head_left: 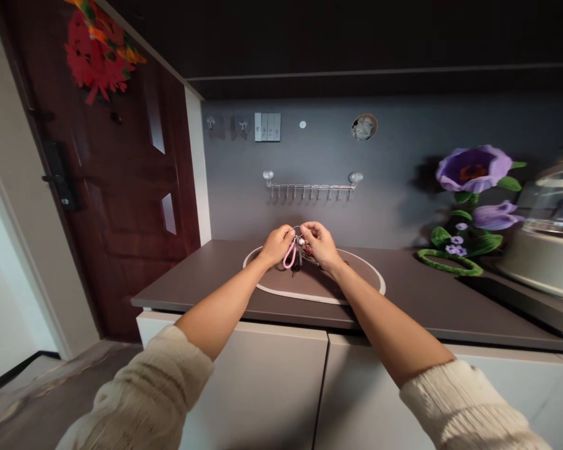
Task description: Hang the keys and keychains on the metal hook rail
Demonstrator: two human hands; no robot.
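Observation:
A bunch of keys (pixel 296 267) with a pink looped strap (pixel 289 256) and small charms (pixel 301 241) hangs between my two hands, just above the oval mat (pixel 281 285). My left hand (pixel 278 244) pinches the thin metal ring at the top from the left side. On the other side, the fingers of my right hand (pixel 321 244) are closed on the same ring. Some reddish and metal pieces of the bunch hang below my right fingers, partly hidden by that hand.
Behind the hands, a clear hook rail (pixel 312 187) is fixed to the grey wall. A purple flower ornament (pixel 473 169) and a domed appliance (pixel 544 256) stand on the right of the dark counter (pixel 413 306). A brown door (pixel 107 187) is at left; a cabinet overhangs above.

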